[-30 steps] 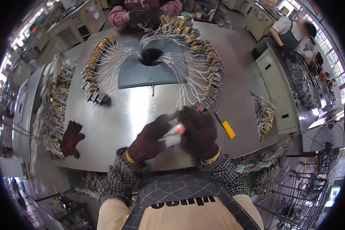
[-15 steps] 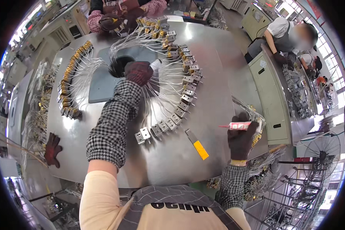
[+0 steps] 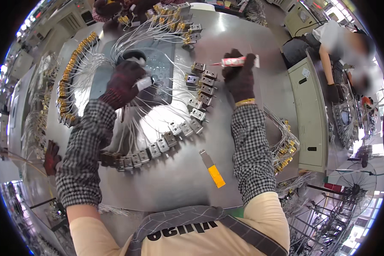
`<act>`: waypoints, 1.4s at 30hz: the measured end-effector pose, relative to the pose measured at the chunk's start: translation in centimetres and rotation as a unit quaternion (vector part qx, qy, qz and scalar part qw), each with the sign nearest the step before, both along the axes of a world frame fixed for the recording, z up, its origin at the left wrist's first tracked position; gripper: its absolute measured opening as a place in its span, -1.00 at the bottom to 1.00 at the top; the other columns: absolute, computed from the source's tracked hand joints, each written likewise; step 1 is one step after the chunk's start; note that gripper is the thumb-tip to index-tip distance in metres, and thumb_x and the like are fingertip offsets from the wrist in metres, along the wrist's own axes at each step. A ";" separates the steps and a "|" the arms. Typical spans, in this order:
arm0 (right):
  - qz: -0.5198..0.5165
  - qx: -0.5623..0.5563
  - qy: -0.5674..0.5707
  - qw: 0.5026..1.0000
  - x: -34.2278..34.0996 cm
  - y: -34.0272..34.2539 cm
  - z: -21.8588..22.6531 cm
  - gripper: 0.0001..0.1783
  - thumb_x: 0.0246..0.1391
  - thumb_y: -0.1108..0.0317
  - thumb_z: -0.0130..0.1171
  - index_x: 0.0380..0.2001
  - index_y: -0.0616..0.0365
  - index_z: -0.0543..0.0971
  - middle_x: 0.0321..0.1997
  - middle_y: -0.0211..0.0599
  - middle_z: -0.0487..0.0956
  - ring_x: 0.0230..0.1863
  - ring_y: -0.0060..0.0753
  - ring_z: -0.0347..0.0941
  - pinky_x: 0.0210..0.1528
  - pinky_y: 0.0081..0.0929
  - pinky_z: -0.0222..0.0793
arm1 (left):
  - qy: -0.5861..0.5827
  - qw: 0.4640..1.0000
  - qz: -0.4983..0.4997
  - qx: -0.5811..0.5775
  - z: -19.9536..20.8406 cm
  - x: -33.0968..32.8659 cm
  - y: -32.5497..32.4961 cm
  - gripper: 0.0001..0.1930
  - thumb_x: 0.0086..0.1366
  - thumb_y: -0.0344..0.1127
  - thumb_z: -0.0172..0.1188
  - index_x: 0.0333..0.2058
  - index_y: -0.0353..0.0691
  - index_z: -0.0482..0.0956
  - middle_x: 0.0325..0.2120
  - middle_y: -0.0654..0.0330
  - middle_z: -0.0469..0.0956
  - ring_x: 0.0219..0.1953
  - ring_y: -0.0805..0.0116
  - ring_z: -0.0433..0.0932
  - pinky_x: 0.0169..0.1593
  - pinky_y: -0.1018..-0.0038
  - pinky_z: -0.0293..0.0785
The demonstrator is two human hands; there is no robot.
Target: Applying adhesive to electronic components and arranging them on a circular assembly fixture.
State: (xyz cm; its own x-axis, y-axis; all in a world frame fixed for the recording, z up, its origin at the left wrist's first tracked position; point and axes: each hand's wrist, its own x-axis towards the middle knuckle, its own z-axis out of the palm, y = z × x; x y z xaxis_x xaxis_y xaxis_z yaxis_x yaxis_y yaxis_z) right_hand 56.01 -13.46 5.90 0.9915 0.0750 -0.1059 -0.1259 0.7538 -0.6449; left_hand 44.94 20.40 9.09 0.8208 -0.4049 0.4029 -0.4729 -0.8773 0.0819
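Wearing a dark red-black glove, my left hand (image 3: 123, 85) is closed round a small white piece (image 3: 144, 83), whose kind I cannot make out. It is just in front of a round black ring (image 3: 134, 54) on a grey plate (image 3: 160, 68). White wires (image 3: 134, 117) fan out from there to small metal blocks (image 3: 158, 147), which curve round its near and right sides. My gloved right hand (image 3: 240, 83) grips a red-and-white tube (image 3: 234, 62) with a thin red nozzle pointing left, to the right of the blocks.
A flat metal blade with a yellow handle (image 3: 216, 176) lies near the table's front. Brass-coloured parts (image 3: 68, 81) curve along the left. A loose glove (image 3: 52, 158) is at the left edge. More wired parts (image 3: 288, 147) lie right. Across the table, another person's gloved hands (image 3: 109, 9) show.
My right hand has moved forward and left with the tube. My left hand has come left and nearer. The near metal blocks have swung left, and a gap shows in their row at the upper right.
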 end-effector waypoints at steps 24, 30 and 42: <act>-0.136 -0.266 -0.162 0.941 -3.8 2.9 2.4 -0.60 0.21 0.08 0.22 -0.17 0.25 0.54 -0.28 -0.13 0.64 -0.44 -0.22 0.59 -0.37 -0.27 0.61 | -0.078 0.570 0.443 -0.687 -5.2 -23.8 6.6 -0.43 0.50 0.11 -0.28 0.33 -0.06 0.18 0.16 0.07 0.38 -0.22 0.29 0.50 -0.15 0.34 0.54; -0.144 -0.275 -0.154 0.938 -3.6 2.8 2.2 -0.61 0.22 0.09 0.22 -0.16 0.23 0.52 -0.27 -0.13 0.65 -0.44 -0.20 0.60 -0.44 -0.29 0.60 | -0.076 0.581 0.443 -0.678 -6.1 -24.1 7.4 -0.42 0.50 0.09 -0.25 0.33 -0.12 0.18 0.14 0.07 0.40 -0.26 0.33 0.50 -0.18 0.37 0.53; -0.151 -0.236 -0.178 0.943 -3.5 2.6 0.6 -0.60 0.22 0.04 0.19 -0.14 0.17 0.53 -0.21 -0.12 0.64 -0.39 -0.18 0.61 -0.37 -0.26 0.62 | -0.081 0.575 0.462 -0.670 -5.9 -23.8 7.1 -0.42 0.49 0.09 -0.21 0.30 -0.19 0.23 0.10 0.07 0.43 -0.23 0.33 0.51 -0.13 0.37 0.52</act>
State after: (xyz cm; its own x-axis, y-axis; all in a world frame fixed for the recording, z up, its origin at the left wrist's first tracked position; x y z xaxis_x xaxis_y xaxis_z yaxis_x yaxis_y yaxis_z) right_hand 52.54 -10.87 6.48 0.9391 -0.1887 0.2872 0.3368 0.3392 -0.8783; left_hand 21.15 27.49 3.14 0.3444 0.9372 -0.0542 0.0484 0.0399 0.9980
